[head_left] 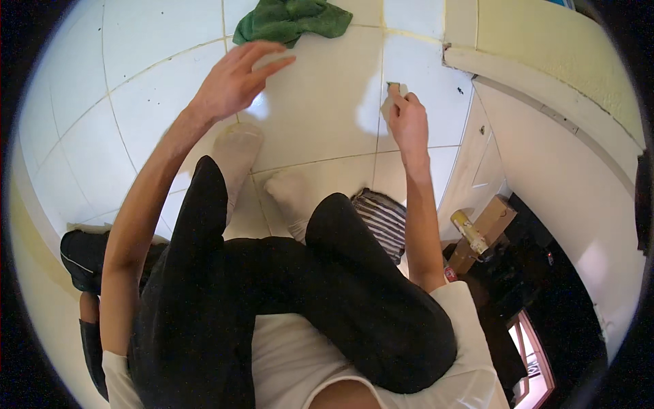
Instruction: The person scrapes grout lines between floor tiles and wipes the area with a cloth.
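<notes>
My left hand point(237, 80) hovers over the white tiled floor with its fingers apart and nothing in them. Just beyond its fingertips lies a crumpled green cloth point(293, 20). Further right, my right hand point(410, 121) is closed, its fingertips pressed down at a tile joint. A sliver of a small green piece point(391, 84) shows at those fingertips; most of it is hidden, so its kind is unclear. Small dark specks point(460, 91) dot the tile to the right of this hand.
My socked feet point(238, 146) rest on the tiles between the hands. A striped cloth point(381, 221) lies beside my right knee. To the right are a pale step edge point(545, 102), a cardboard box point(492, 221) and a yellow cylindrical container point(470, 230). A dark bag-like item point(85, 259) sits at left.
</notes>
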A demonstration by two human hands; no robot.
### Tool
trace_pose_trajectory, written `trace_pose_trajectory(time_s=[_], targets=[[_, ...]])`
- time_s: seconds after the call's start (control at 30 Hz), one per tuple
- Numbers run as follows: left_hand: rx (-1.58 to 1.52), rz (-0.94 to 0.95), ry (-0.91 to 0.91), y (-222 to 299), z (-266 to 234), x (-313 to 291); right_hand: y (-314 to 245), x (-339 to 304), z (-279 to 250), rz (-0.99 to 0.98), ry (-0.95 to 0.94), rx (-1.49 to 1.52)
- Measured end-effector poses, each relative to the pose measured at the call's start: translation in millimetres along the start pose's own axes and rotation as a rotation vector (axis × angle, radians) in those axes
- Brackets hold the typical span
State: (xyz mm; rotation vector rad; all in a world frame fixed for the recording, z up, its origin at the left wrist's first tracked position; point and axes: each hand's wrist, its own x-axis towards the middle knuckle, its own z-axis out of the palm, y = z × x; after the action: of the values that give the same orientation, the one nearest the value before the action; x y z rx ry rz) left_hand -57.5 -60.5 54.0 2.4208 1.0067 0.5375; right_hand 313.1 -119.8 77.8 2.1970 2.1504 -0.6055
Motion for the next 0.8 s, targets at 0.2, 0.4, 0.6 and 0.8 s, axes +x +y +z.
trace_pose_trajectory(time_s=[0.2,0.4,0.6,0.8], targets=[[-0.352,0.028,-0.181,33.0,31.7,-46.1,-7.3,10.9,-4.8,-0.012,-0.042,-0.048],[-0.408,0.136,-0.277,68.3,65.3,-64.5,-3.6,18.5,2.3,-0.016,-0.001,-0.033],[-0.366,0.148,-0.194,63.3,60.2,-57.5,-9.2,31.3,-2.1,-0.101,-0.037,-0.047],[-0.349,0.141,-0.2,65.7,60.5,-55.7,-11.7,36.3,-9.6,-0.11,-0.093,-0.092]])
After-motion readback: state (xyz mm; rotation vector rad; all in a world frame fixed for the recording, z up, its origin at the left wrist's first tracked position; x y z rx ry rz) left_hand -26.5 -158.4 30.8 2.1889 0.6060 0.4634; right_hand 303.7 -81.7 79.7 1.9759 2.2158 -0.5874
